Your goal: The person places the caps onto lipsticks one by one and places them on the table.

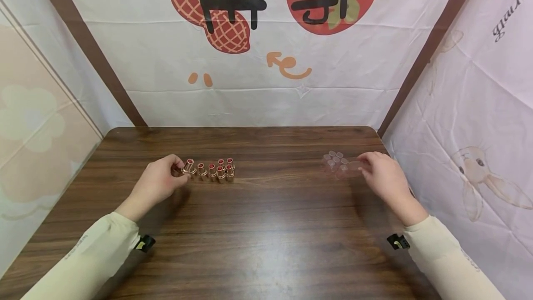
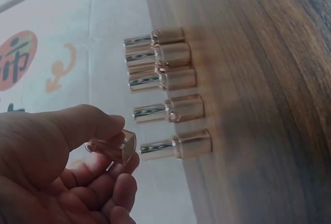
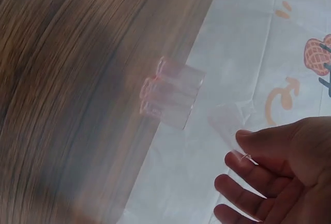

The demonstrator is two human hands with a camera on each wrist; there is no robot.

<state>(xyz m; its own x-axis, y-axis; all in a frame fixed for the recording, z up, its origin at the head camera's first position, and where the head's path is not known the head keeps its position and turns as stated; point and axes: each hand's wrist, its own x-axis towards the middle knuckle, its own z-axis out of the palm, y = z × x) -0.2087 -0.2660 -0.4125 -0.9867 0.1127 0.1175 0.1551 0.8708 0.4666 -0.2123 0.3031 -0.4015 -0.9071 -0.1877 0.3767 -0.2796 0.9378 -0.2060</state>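
My left hand (image 1: 156, 179) pinches a rose-gold lipstick tube (image 2: 128, 145) between thumb and fingers, tilted beside the nearest of several others. Those lipstick tubes (image 1: 213, 171) stand upright and close together, their red tips showing in the head view. At the right, my right hand (image 1: 385, 179) pinches a clear plastic cap (image 3: 227, 123), raised off the table and leaning. Left of it, a cluster of similar clear caps (image 1: 333, 159) stands on the table; their see-through walls make single ones hard to tell apart.
The brown wood-grain table (image 1: 266, 226) carries both groups, with a wide stretch of tabletop between them. White printed cloth (image 1: 258, 105) hangs behind the far edge, and more cloth hangs at both sides. Small black devices (image 1: 145, 243) sit at the wrists.
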